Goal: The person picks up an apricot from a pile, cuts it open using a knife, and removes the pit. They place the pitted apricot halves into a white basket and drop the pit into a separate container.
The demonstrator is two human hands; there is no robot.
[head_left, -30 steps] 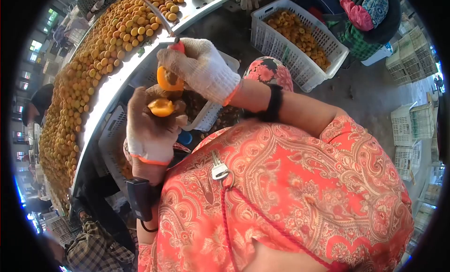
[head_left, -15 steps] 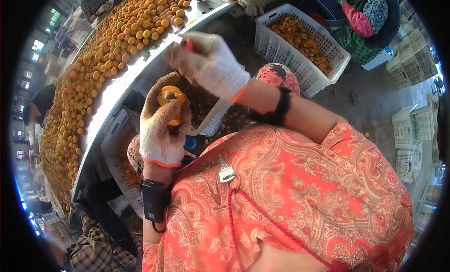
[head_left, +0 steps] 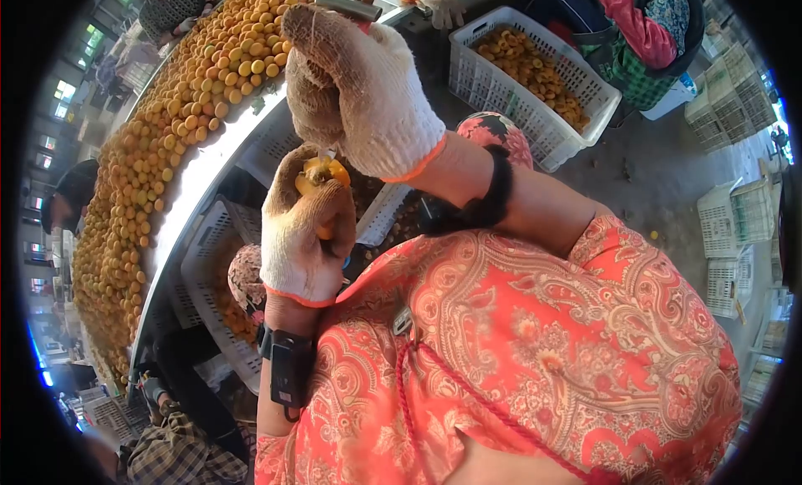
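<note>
My left hand (head_left: 305,226), in a white glove with a stained brown palm, has its fingers wrapped round an opened orange fruit (head_left: 321,176). The brown pit shows in the middle of the fruit. Just above and to the right is my right hand (head_left: 363,92), in the same kind of glove, with its fingers curled closed. What it grips is hidden behind the fingers. The two hands are close together, beside the metal table edge.
Many whole orange fruits (head_left: 192,109) cover the metal table (head_left: 188,188). A white crate (head_left: 468,76) of cut fruit stands at upper right, another crate (head_left: 196,268) at lower left. Co-workers sit at upper right (head_left: 643,34) and lower left (head_left: 184,451). Stacked crates (head_left: 731,96) stand far right.
My left hand has moved slightly right and down with the fruit. My right hand has turned over and its fingers now hide the red object that showed before.
</note>
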